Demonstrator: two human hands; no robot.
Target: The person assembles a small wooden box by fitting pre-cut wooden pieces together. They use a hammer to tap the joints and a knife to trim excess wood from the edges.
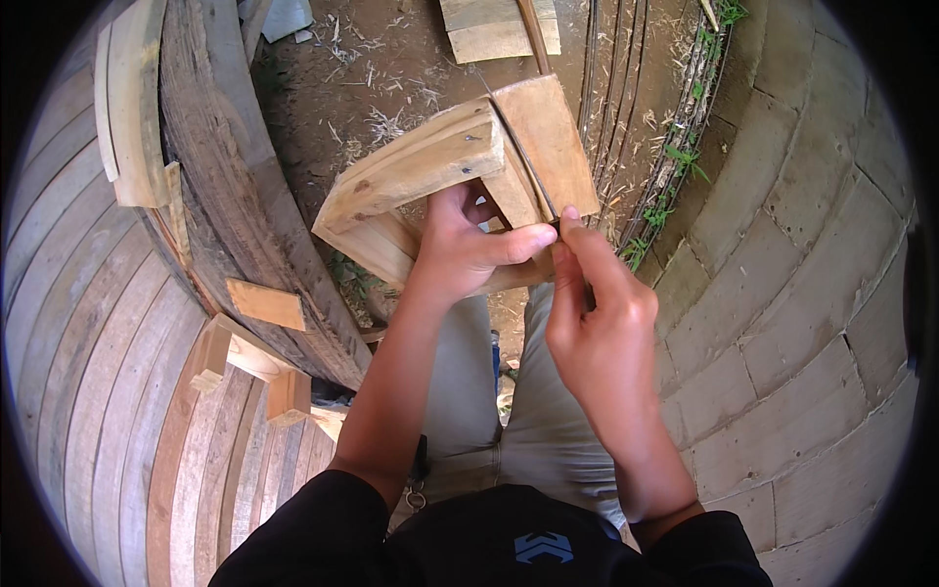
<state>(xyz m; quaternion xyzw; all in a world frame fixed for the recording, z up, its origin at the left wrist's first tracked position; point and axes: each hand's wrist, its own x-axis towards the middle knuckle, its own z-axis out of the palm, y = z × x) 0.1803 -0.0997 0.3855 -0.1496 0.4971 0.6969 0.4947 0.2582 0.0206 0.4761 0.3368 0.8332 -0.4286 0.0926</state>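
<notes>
In front of me is a box-like wooden frame (pixel 411 166) of pale boards, tilted, with an open middle. My left hand (pixel 460 245) reaches into its opening and grips the near right side. The left thumb stretches across to the tip of a thin dark rod (pixel 523 157). That rod lies slantwise along the frame's right side, beside a flat wooden board (pixel 551 142). My right hand (pixel 602 313) pinches the rod's near end between thumb and forefinger, close to the left thumb. The other right fingers are curled in.
A thick weathered beam (pixel 230 147) runs along the left, with a small wood block (pixel 266 303) on it. Below are jointed wood pieces (pixel 256 364) on planks (pixel 127 362). A block wall (pixel 782 323) stands right; another board (pixel 501 34) lies beyond, among shavings.
</notes>
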